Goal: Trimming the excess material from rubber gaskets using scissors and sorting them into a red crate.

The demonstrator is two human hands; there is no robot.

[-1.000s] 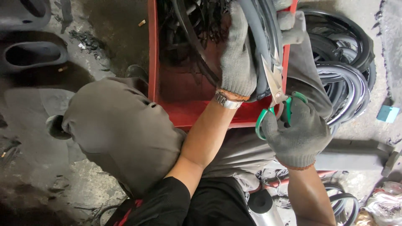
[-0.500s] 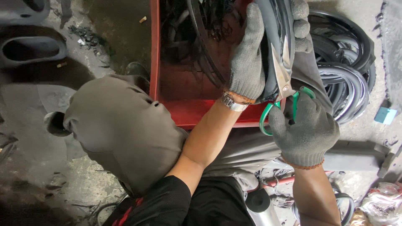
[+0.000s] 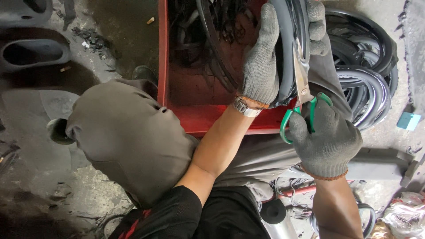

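Left hand (image 3: 261, 62): gloved, fingers wrapped tight round a bundle of black strips (image 3: 290, 48), held over the red bin (image 3: 177, 93).
Right hand (image 3: 325, 137): gloved, fingers closed through the green handles of the scissors (image 3: 303, 95).
Scissors: blades point up, lying against the strips just beside the left hand.
Strips: at top centre, above the bin's near rim.
Coils (image 3: 363, 84): more black rings on the floor, right of the bin.
Knee (image 3: 124, 132): grey trousers, left of the bin.
Watch (image 3: 245, 107): on the left wrist.
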